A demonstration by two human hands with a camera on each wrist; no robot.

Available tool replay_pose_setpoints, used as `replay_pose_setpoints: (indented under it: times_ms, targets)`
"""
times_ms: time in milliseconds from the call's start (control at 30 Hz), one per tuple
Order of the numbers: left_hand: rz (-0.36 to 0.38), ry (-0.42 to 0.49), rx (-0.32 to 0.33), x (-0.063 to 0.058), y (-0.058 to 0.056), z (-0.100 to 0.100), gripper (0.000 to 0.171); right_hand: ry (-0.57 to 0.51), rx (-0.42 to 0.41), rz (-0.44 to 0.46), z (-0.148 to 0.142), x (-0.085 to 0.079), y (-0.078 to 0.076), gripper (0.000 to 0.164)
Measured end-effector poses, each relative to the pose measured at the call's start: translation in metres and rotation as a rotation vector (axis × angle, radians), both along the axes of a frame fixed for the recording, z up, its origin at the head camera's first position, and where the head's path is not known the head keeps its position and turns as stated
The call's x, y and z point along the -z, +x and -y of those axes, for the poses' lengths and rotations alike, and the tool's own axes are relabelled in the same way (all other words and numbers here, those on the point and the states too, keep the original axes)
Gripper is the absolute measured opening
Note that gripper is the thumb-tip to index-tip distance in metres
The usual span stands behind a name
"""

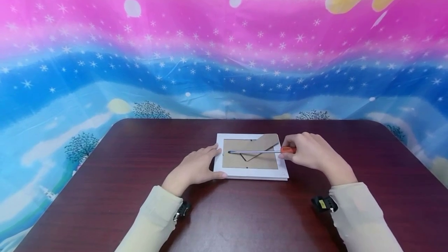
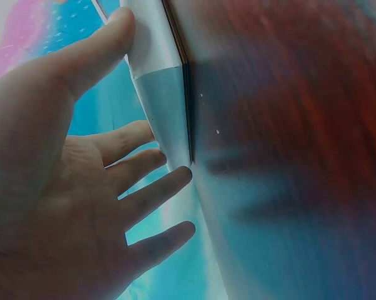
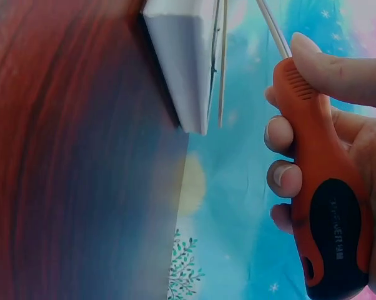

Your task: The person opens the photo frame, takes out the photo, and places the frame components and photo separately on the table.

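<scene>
A white picture frame (image 1: 252, 174) lies face down on the table, its brown backing board (image 1: 231, 161) and fold-out stand (image 1: 267, 141) facing up. Against its left side rests my left hand (image 1: 196, 166), fingers spread and fairly straight, the thumb at the near edge. My right hand (image 1: 311, 150) grips a slotted screwdriver (image 3: 322, 150) by its orange and black handle, beside the frame's right edge. The metal shaft (image 1: 257, 152) reaches leftward across the backing, with its flat dark tip near the board's left side. Whether the tip touches the board, I cannot tell.
The dark red-brown wooden table (image 1: 140, 143) has rounded far corners. Behind it hangs a pink and blue cloth (image 1: 210, 49) printed with snowflakes. A black wrist device (image 1: 324, 204) sits by the right sleeve, another (image 1: 182, 209) by the left.
</scene>
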State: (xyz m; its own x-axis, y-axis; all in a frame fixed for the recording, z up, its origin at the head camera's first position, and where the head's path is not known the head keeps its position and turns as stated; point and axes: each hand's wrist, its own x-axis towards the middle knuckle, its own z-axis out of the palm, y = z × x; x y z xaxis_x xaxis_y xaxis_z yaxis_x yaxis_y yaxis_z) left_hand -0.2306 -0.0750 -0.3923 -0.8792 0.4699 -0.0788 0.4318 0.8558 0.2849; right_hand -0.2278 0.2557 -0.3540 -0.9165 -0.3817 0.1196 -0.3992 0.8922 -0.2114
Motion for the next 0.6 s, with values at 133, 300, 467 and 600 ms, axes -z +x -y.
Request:
replay_pose_setpoints:
  times_ms: [133,300,467,600]
  targets:
    - [-0.006,-0.023,-0.008,-0.001,0.002,0.000,0.082,-0.021,0.015,-0.001,-0.004,-0.003,0.001,0.019]
    - [-0.023,-0.063,-0.006,-0.003,0.007,-0.005,0.083,-0.017,0.026,-0.026,-0.012,-0.010,0.004,0.018]
    - [-0.033,-0.120,-0.018,-0.003,0.010,-0.010,0.083,-0.008,0.034,-0.047,-0.017,-0.015,0.006,0.017]
    - [-0.034,-0.137,-0.041,-0.004,0.012,-0.013,0.083,-0.013,0.027,-0.051,-0.017,-0.017,0.007,0.016]
